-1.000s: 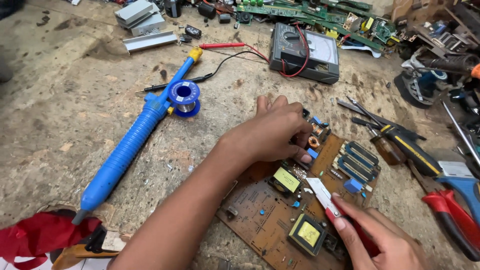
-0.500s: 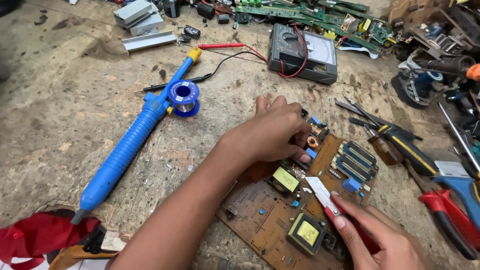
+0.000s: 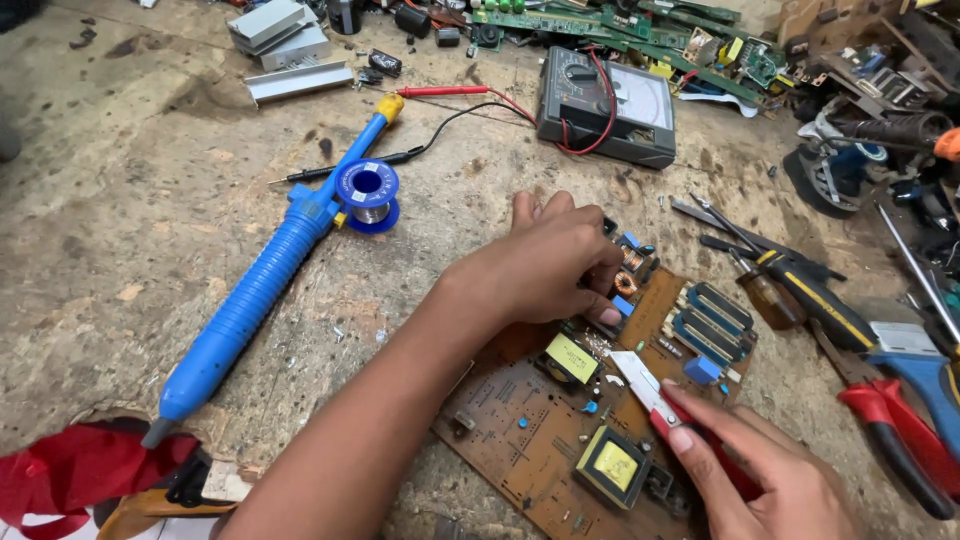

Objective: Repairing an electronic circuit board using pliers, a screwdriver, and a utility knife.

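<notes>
— Left hand [image 3: 548, 262], where is it?

— Palm down on the brown circuit board [image 3: 520, 425], forearm reaching in from the lower left, fingers curled together and pressing on the small parts at the board's upper edge, thumb tip near a blue component.

— And the right hand [image 3: 770, 470]?

— It comes in from the lower right corner, fingers pinched shut on a utility knife [image 3: 645, 385] with a red grip. The index finger lies along the top, and the blade tip points up-left at the board's middle, just beside a yellow-topped transformer [image 3: 572, 358].

— Where does the board lie?

— Flat on the worn desk [image 3: 120, 240], tilted diagonally. A blue desoldering pump [image 3: 265, 290] and a solder spool [image 3: 367, 190] lie to its left, a multimeter [image 3: 607, 105] beyond, pliers [image 3: 890, 420] at right.
</notes>
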